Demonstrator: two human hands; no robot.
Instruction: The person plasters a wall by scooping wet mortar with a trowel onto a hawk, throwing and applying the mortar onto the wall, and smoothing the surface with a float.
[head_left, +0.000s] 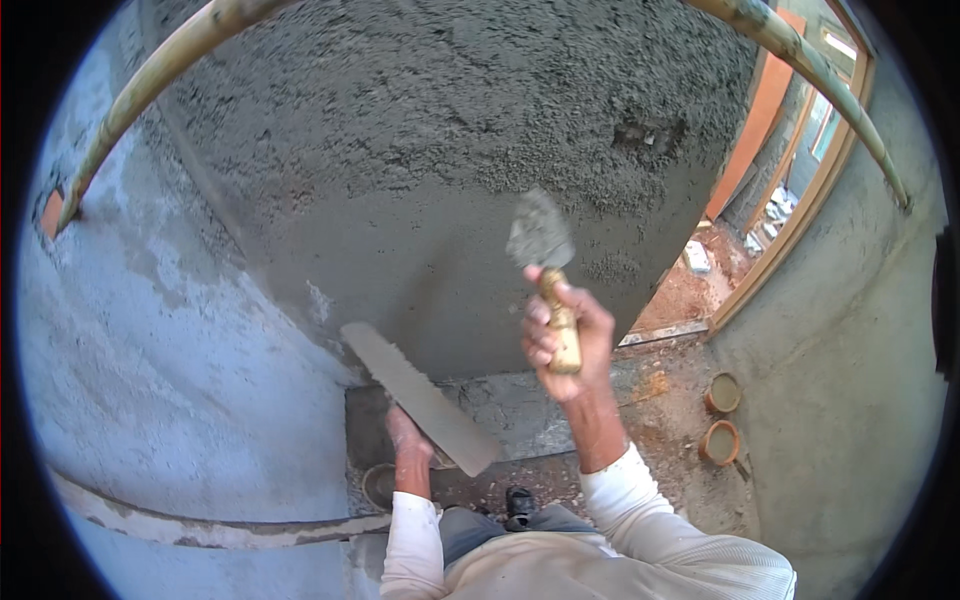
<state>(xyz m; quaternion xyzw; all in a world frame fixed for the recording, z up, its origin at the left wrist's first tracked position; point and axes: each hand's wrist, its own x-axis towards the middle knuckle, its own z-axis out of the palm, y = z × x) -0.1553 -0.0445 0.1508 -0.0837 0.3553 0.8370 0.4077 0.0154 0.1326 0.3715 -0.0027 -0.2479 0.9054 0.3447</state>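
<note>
My right hand [578, 335] is wrapped round the wooden handle of a pointed trowel [540, 230], raised in front of the wall. Wet grey mortar coats the trowel's blade, which points up and away from me. Lower and to the left, my left hand [408, 432] holds a long, flat plastering float [415, 395] from beneath, its fingers mostly hidden. The float slants down to the right, and one of its long edges looks ragged with mortar. Facing me is a wall [390, 270] of fresh grey plaster, smooth low down and rough higher up.
Bamboo poles [150, 95] cross overhead on both sides. At right, a wooden door frame [780, 250] borders an opening with rubble beyond. Two orange-rimmed containers [719, 442] stand on the dirty floor. A pale beam [200, 530] runs along the lower left, near a round pan [378, 487].
</note>
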